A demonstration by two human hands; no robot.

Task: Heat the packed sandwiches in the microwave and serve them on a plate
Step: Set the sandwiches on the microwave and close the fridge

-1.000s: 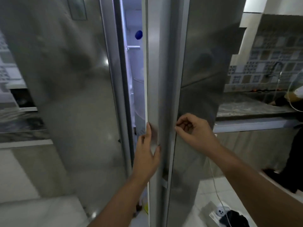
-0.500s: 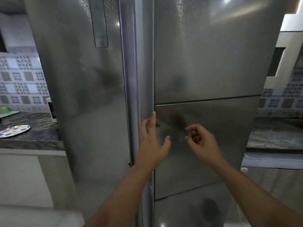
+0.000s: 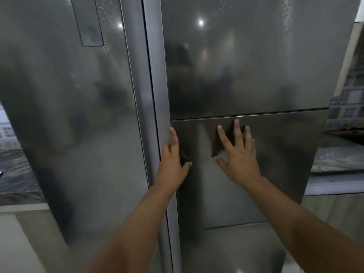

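The sandwiches are not visible. Both hands are spread and hold nothing: the left hand (image 3: 171, 164) at the fridge door (image 3: 246, 75) edge, the right hand (image 3: 239, 154) flat on it. Packed sandwiches are probably light and soft; hold the pack's sides.

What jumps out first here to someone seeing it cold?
Two bare hands against a tall steel fridge that fills the frame. The right hand is spread flat on the right door's middle panel, just under a horizontal seam; the left hand rests open along that door's left edge, by the vertical strip between the doors. A dark stone counter shows at far right.
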